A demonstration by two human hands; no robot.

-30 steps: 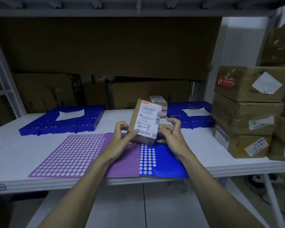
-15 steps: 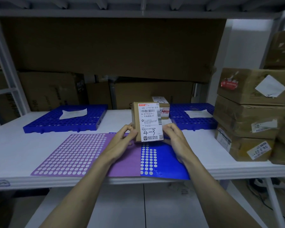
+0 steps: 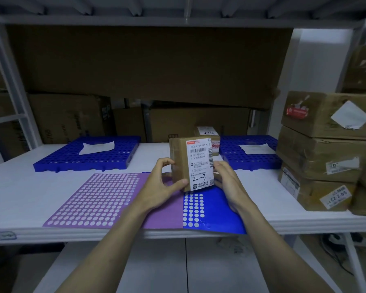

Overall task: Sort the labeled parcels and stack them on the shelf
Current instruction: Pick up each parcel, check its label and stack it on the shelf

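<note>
A small brown parcel [image 3: 179, 163] stood upright between the two hands, just above the near part of the white shelf [image 3: 25, 191]. Its white label [image 3: 200, 166] faced the camera, with "4-3" handwritten near the bottom under a barcode and printed lines. The left hand [image 3: 160, 185] gripped the parcel's left side: its thumb lay curled across the lower front corner, and the other fingers [image 3: 167, 161] were bent round the left edge higher up. The right hand [image 3: 227, 182] held the right side, fingers curled round the far edge and mostly hidden behind the parcel; whether the parcel's base touched the mats could not be told.

Under the hands lay a thin purple mat [image 3: 97, 199] punched with rows of round holes, and touching its right edge a blue mat [image 3: 216, 210] of the same kind, both reaching to the shelf's front lip. Farther back on the shelf sat two blue grid trays: the left tray [image 3: 57, 161] and the right tray [image 3: 237, 159], each bearing a white sheet of paper. Between them, behind the held parcel, stood a second small parcel [image 3: 207, 132] with its own label on top. At the right end of the shelf three larger labelled boxes [image 3: 317, 153] were stacked one on another. Large cardboard cartons [image 3: 68, 117] lined the back of the shelf, below a broad cardboard sheet [image 3: 148, 64].
</note>
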